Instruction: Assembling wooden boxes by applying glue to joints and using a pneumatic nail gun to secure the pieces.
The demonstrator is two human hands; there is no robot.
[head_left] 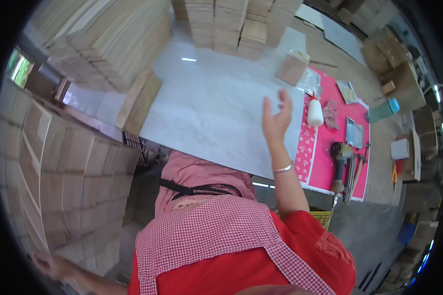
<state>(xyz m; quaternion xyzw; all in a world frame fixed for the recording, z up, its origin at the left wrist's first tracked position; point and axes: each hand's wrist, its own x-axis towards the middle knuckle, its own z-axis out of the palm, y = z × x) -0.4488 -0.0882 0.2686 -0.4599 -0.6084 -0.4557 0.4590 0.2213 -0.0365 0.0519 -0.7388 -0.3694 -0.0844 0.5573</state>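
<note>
My right hand (276,120) hovers over the pale marbled tabletop (206,98), fingers apart and nothing in it. A bracelet circles that wrist. Nearest to this hand is a white glue bottle (315,114) with a red nozzle, standing on a pink patterned cloth (305,152). At the far lower left, my left hand (49,265) reaches beside a tall stack of wooden boards (74,182). Blur and the dark rim of the view obscure its fingers, so I cannot tell whether it touches or holds a board.
On the cloth lie a crumpled pink rag (331,114), a small metal tray (354,132), a pneumatic tool (338,167) and a hammer (359,169). A wooden block (294,69) stands at the table's far right. More board stacks (118,44) rise at the far left and back (226,24).
</note>
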